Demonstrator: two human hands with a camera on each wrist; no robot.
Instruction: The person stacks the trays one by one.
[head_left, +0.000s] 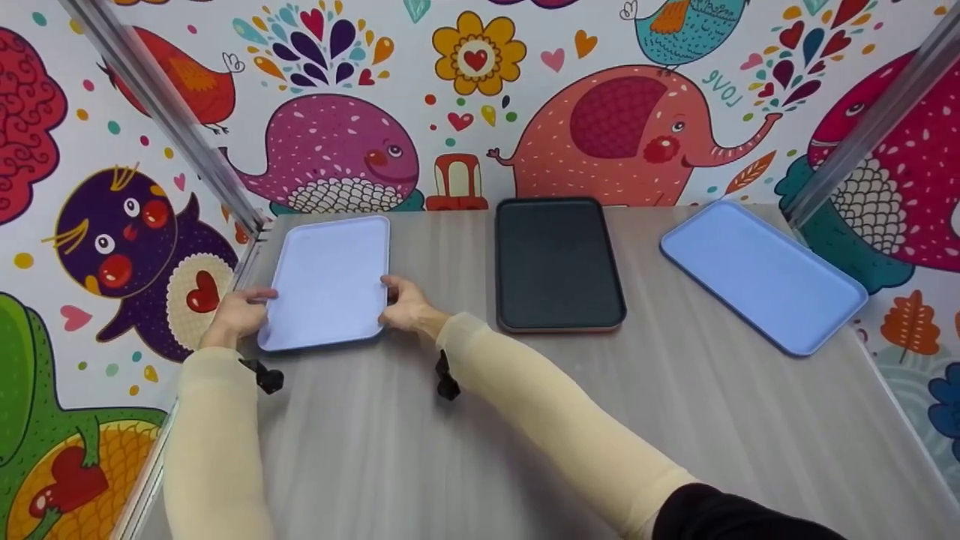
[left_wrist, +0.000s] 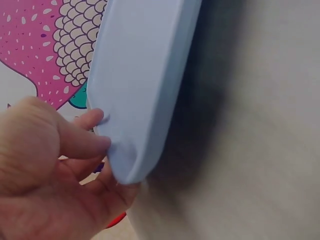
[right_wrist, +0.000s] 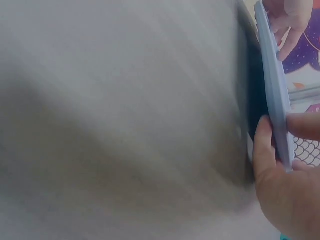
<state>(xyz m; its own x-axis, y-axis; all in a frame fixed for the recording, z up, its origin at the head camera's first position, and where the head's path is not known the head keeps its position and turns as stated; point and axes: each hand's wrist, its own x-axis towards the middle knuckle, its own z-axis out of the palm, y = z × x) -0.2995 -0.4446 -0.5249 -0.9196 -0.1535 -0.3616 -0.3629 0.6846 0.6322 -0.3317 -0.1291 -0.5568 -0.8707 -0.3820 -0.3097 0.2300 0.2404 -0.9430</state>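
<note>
A cream sleeve (head_left: 214,450) on the left forearm and a matching right sleeve (head_left: 562,420), the latter running into a black cuff (head_left: 727,517), reach across a grey wood-grain tabletop (head_left: 360,457). At left, a person's left hand (head_left: 238,313) pinches the side rim of a pale lavender tray (head_left: 330,281), fingertips on its upper face and other fingers beneath the edge. The tray is at the left end of the tabletop toward the back, its near edge raised over a dark shadow; whether its far edge touches down cannot be told. The right hand (head_left: 407,304) grips the opposite rim, thumb and fingers parted only by the tray's thickness, one on each face. Black wrist mounts (head_left: 268,377) hang below both wrists. At center, well apart from the hands, a dark tray (head_left: 559,262) lies lengthwise near the back edge. At far right, a blue tray (head_left: 765,277) rests at a slant, before a wall (head_left: 409,112) of cartoon animals.
</note>
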